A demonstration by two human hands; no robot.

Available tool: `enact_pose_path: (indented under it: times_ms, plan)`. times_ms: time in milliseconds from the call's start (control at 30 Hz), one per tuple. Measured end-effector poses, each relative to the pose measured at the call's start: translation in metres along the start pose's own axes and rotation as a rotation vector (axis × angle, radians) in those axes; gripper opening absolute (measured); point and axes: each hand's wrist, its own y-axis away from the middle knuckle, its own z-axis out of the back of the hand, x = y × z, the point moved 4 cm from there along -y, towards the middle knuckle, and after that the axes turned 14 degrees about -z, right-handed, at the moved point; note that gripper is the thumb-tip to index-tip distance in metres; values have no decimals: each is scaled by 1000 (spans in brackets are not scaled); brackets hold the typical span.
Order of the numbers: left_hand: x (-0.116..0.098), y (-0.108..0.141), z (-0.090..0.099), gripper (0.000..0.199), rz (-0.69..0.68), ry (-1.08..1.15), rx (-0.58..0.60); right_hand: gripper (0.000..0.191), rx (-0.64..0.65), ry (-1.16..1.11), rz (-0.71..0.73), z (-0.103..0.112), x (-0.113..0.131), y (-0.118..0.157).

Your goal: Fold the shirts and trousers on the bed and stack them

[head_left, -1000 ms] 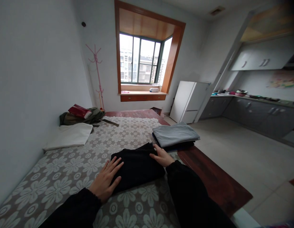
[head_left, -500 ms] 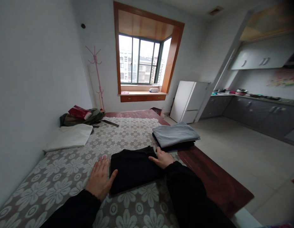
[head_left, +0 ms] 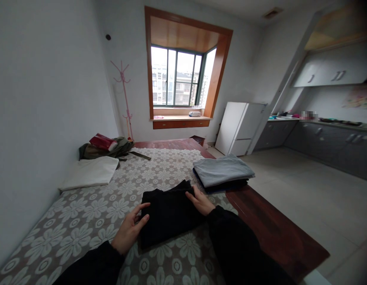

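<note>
A folded black garment (head_left: 171, 213), its exact kind not clear, lies in front of me on the flower-patterned tablecloth (head_left: 79, 237). My left hand (head_left: 130, 228) is at its left edge, thumb and forefinger on the cloth and the other fingers curled at the side. At the far right corner, my right hand (head_left: 202, 201) grips the garment with the thumb on top; its other fingers are partly hidden. Just beyond the right hand sits a stack of folded clothes, a grey one (head_left: 221, 170) on top of darker ones.
Along the left wall lie a white folded cloth (head_left: 92, 172) and a dark green bag (head_left: 124, 148) with a red packet (head_left: 102, 141) on it. Bare reddish wood of the table (head_left: 275, 225) shows at the right. A white fridge (head_left: 235, 126) stands behind.
My left hand has gone from lying flat beside the garment to curling its fingers around the left edge. My right hand has closed more around the far right corner. The view has shifted slightly.
</note>
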Motion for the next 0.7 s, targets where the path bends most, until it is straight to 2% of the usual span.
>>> enact_pose_path:
  times_ms: [100,200,267,333,467,567,700]
  plan:
    - [10,-4,14,57,-19,-86,-52,36,86,-224,-25,-6,-3,-5]
    - [14,-8,31,48,-137,-391,-186,62,234,-473,-111,-14,-4,-7]
    - [14,-9,35,43,-207,-592,-219,77,306,-595,-152,-17,-2,-4]
    - [14,-9,33,42,-250,-724,-199,86,354,-653,-130,-18,3,1]
    - [11,-4,28,42,-302,-848,-191,102,415,-648,16,-14,21,14]
    - [9,-1,28,43,-307,-884,-170,102,407,-585,91,10,48,11]
    - [9,-1,28,38,-321,-876,-164,82,328,-354,179,77,106,-12]
